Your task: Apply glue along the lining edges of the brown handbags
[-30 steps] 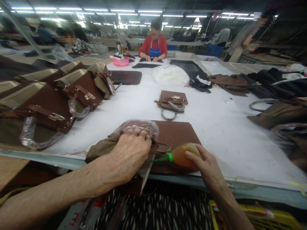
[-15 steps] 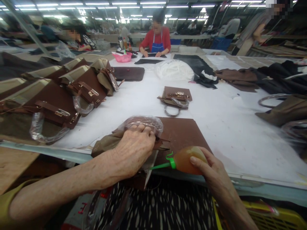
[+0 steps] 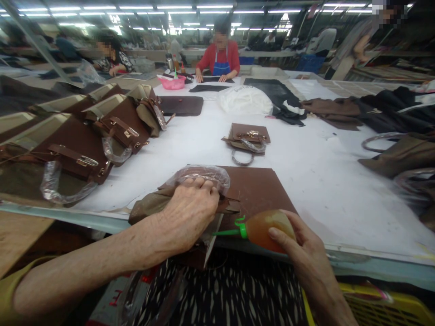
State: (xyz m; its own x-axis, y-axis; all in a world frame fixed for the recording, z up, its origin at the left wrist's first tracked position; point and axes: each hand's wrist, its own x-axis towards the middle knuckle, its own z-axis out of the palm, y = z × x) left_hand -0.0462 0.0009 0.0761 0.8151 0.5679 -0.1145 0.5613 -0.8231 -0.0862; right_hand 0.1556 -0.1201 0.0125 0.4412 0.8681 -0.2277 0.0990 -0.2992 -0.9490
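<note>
At the table's near edge lies a brown handbag (image 3: 149, 206) with a plastic-wrapped handle. My left hand (image 3: 192, 210) is closed on its upper part; the fingertips are partly hidden by the bag. My right hand (image 3: 306, 240) grips a glue bottle (image 3: 267, 230) of amber liquid, tilted on its side. The bottle's green nozzle points left, its tip at the pale edge of the bag's panel, just below my left hand. Whether the tip touches the edge I cannot tell. Under the bag and bottle lies a flat brown board (image 3: 258, 185).
Several brown handbags (image 3: 78, 149) stand at the left. A small brown handbag (image 3: 249, 133) lies mid-table, with a white plastic bag (image 3: 244, 100) behind it. More bags (image 3: 401, 154) are at the right. Across the table a person in red (image 3: 220, 56) works. A yellow crate (image 3: 384, 308) sits below the edge.
My hands, the handbag and the glue bottle keep nearly the same places. The view has shifted slightly. The person across the table has moved one hand a little.
</note>
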